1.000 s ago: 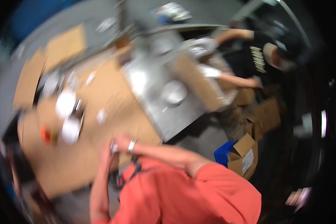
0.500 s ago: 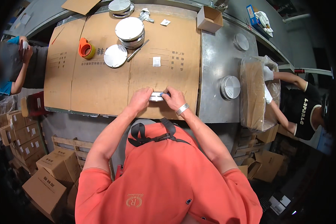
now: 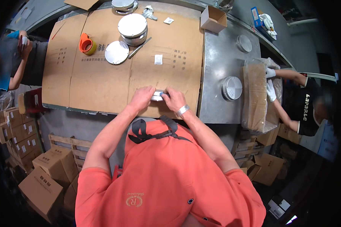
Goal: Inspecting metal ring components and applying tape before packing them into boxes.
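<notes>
Close to my body, at the near edge of the cardboard-covered table, a round silver metal piece (image 3: 156, 98) is seen edge-on between my hands. My left hand (image 3: 143, 98) is closed on its left side. From the other side my right hand (image 3: 175, 99) grips it, and a small blue item (image 3: 161, 94) shows at the fingertips, too covered to name. Farther off lie a flat silver disc (image 3: 116, 52), a stack of round metal pieces (image 3: 134, 38) and a slim pen-like tool (image 3: 139, 48) beside that stack.
An orange tape dispenser (image 3: 88, 44) stands at left, a small white packet (image 3: 158, 59) mid-table, an open carton (image 3: 213, 19) at back right. More discs (image 3: 232, 88) lie on the metal table. One co-worker's gloved hands (image 3: 271, 90) are at a plastic-lined box (image 3: 254, 96); another person (image 3: 17, 62) is at left.
My hands stay almost in place on the metal piece. The whole view has shifted slightly. At right, the co-worker's gloved hands have moved a little at the lined box.
</notes>
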Tool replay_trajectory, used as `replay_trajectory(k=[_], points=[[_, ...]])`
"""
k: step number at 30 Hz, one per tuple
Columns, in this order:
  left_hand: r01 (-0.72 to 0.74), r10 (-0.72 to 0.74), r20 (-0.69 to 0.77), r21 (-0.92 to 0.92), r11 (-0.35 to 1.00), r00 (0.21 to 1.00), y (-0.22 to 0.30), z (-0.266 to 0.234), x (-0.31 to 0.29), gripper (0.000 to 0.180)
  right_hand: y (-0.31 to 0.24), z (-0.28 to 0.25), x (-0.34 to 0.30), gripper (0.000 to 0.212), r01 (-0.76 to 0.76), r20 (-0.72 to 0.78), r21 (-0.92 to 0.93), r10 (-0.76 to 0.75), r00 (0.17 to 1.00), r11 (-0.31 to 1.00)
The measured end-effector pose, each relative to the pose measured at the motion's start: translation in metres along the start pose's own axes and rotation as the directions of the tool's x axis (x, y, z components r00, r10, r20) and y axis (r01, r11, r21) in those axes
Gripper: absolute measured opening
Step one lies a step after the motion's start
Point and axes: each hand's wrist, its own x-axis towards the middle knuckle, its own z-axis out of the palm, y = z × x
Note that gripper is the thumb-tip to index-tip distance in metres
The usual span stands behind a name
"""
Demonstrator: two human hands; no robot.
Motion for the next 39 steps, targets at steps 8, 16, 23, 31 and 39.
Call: replay_trajectory(k=[8, 16, 23, 31, 39], points=[[0.006, -0.007, 0.036, 0.010, 1.000, 0.999, 0.005, -0.007, 0.006, 0.021, 0.016, -0.012, -0.006, 0.016, -0.095, 0.045, 0.088, 0.091, 0.995, 0.992], [-0.073, 0.072, 0.032, 0.028, 0.997, 0.997, 0.007, -0.008, 0.013, 0.022, -0.006, 0.005, 0.003, 0.018, 0.011, 0.027, 0.016, -0.012, 1.000, 1.000], [0.001, -0.002, 0.067, 0.002, 1.000, 0.998, 0.005, -0.012, 0.018, 0.020, 0.012, -0.010, -0.003, 0.017, -0.148, -0.033, 0.149, 0.155, 0.987, 0.978], [0.056, -0.055, 0.081, -0.008, 0.998, 0.995, 0.001, -0.012, 0.019, 0.021, 0.008, -0.010, 0.006, 0.015, -0.087, -0.028, 0.094, 0.090, 0.996, 0.992], [-0.001, 0.000, 0.065, 0.009, 1.000, 0.998, 0.004, -0.010, 0.014, 0.020, 0.002, -0.008, 0.003, 0.016, -0.063, -0.012, 0.047, 0.063, 0.998, 0.997]])
